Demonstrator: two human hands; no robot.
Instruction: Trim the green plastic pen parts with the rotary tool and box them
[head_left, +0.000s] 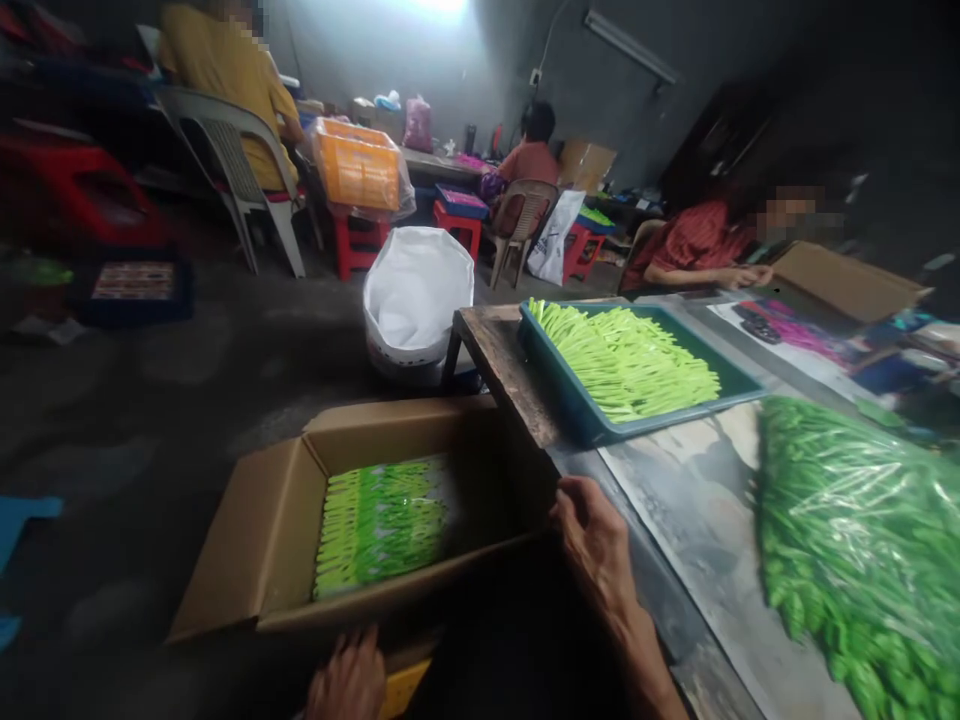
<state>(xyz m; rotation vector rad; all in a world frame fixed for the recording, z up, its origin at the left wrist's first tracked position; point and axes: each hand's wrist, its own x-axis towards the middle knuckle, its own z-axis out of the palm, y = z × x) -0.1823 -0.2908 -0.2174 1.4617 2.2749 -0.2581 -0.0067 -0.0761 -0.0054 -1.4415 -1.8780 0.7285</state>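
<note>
An uncapped cardboard box (285, 535) has its flaps spread, and rows of flat lime-green strips (382, 525) lie inside on its left side. My right hand (596, 530) is curled in at the box's right end, beside the table edge, with its fingers closed on the box rim. Below the near wall of the box is my left hand (349, 680), slightly blurred. Its fingers are extended and apart, close to a yellow plastic piece (405, 690), and nothing shows in them. A teal tray (619, 430) of loose lime-green strips (630, 360) stands on the table.
A clear bag of green pieces (855, 530) lies on the worktable (697, 490) at right. Beyond the box stands a white sack (418, 300). Three people sit farther back, near an orange crate (360, 170), plastic chairs (240, 150) and red stools (356, 240).
</note>
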